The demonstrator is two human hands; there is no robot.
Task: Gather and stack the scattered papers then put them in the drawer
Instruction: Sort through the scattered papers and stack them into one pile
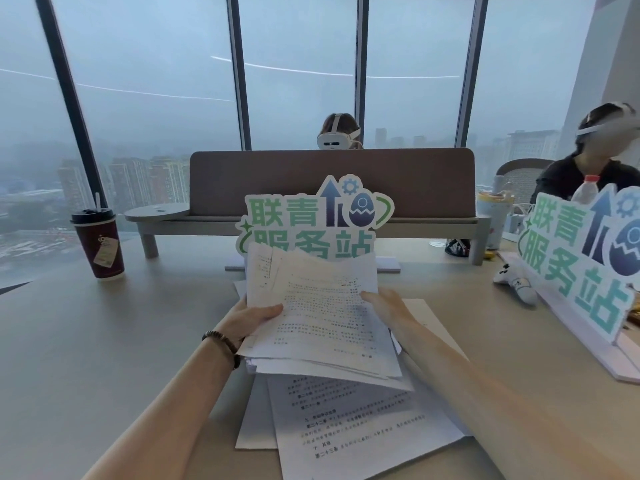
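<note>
You are holding a loose bundle of papers above the table with both hands, in the middle of the view. Your left hand is gripping the left edge of the bundle, with the thumb lying on the top sheet and the other fingers hidden under the paper. On this wrist you are wearing a dark bead bracelet. Your right hand is pressing against the right edge of the bundle with the fingers stretched out along it; it is closed on the papers only loosely, and I cannot tell how the fingers under them are standing. The sheets in the bundle are not lining up: their corners are fanning out at the top and at the bottom. More sheets are lying flat on the table under the bundle and nearer to you, overlapping one another at angles, and one sheet is showing beside your right forearm. Just behind the bundle a green sign is standing upright, and its lower part is hidden by the papers. A second sign of the same kind is standing at the right, with a white controller lying near it. A dark red cup with a black lid is standing at the left, well apart from the papers.
</note>
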